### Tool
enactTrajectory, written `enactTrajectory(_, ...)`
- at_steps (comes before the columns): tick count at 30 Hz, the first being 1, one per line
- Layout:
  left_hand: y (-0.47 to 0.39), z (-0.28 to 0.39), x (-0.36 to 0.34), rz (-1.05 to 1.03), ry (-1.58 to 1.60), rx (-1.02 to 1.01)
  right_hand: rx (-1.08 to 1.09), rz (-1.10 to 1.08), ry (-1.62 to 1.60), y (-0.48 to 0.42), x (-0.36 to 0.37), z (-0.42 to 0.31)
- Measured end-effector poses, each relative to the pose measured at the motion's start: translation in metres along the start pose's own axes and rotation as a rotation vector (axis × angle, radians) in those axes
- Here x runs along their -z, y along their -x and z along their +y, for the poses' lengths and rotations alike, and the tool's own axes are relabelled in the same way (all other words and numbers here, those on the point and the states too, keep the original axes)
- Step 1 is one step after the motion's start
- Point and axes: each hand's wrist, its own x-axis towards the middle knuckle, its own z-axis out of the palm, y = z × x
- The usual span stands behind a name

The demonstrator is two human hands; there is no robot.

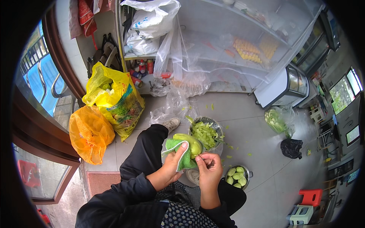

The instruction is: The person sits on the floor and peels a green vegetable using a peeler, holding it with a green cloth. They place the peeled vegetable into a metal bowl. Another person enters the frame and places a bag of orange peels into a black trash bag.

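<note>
My left hand (171, 164) grips a green cloth with a white edge (185, 162), folded around the lower side of a pale green chayote (191, 142). With thumb and index finger, my right hand (210, 168) pinches at the chayote's near end; anything smaller between the fingertips is hidden. Just beyond the hands stands a lined bin (220, 129) heaped with green peelings (206, 134). To the right, on the floor, a metal pot (250, 178) holds several light green peeled chayotes (237, 176).
At left stand a yellow plastic bag (125, 116) and an orange mesh sack (89, 131). Ahead is a shelf draped in clear plastic (216, 54). Bagged green vegetables (275, 121) and a black bag (291, 148) lie rightward. Scraps dot the tiled floor (253, 136).
</note>
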Motion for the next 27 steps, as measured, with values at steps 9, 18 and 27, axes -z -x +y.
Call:
enactTrajectory(9, -0.009, -0.007, 0.0, -0.012, -0.013, -0.182, -0.06, 0.002, -0.139, 0.001, -0.005, -0.001)
enactTrajectory(18, -0.007, -0.007, 0.009, -0.065, -0.122, -0.186, -0.019, -0.12, 0.269, -0.003, 0.006, -0.003)
enactTrajectory(27, -0.007, -0.013, 0.007, -0.059, -0.139, -0.198, -0.005, -0.144, 0.406, -0.007, 0.012, -0.009)
